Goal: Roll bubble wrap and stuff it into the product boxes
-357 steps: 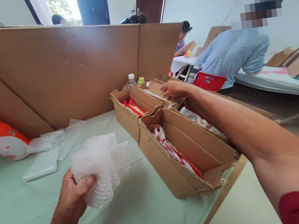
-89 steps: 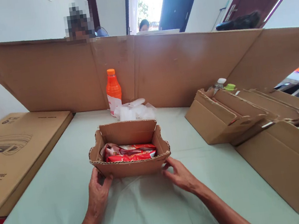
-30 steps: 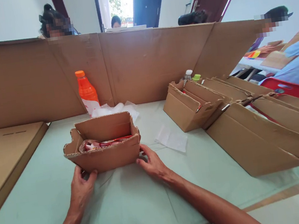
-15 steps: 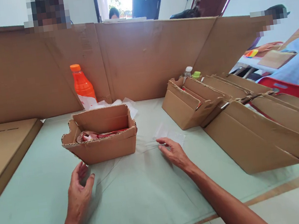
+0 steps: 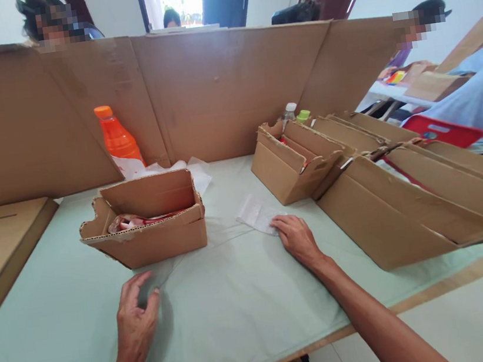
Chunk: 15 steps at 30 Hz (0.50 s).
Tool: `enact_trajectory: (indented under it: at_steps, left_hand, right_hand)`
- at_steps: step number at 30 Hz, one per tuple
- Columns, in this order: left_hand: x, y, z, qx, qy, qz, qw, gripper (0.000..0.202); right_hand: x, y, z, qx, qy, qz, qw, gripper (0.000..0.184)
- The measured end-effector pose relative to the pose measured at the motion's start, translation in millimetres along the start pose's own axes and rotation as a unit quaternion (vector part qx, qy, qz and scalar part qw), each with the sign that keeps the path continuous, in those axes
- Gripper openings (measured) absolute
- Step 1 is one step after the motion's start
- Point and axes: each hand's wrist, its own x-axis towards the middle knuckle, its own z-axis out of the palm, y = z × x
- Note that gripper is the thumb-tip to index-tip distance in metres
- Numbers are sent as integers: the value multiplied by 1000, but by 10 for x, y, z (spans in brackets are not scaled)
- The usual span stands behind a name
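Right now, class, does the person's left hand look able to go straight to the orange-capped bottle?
Probably not straight across: the open cardboard box stands between the left hand and the bottle. The hand looks empty, though, so reaching around or over the box might work.

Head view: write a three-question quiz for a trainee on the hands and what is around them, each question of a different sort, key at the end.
1. Multiple choice: the right hand is at the edge of
A) the red chair
B) the single bubble-wrap sheet
C) the green bottle cap

2. True or false: the left hand is gripping the open box in front of it.

3. Fill in the blank: the tall bottle by the cardboard partition, beyond that box, has a cap coloured ____.

Key: 1. B. 2. False; the fingers are open and do not grip the box. 3. Orange.
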Motion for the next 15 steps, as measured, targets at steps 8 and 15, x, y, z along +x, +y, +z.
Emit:
enact_trajectory:
  at_steps: [8,15]
  left_hand:
    - [-177,160,50,-6,2,76,997,29]
    - [-408,348,295,-13,-99,221,970,30]
  right_hand:
    - [450,-372,-454,30,40,-37,998,31]
    - [-63,-1029,-467,144,-106,-128,976,27]
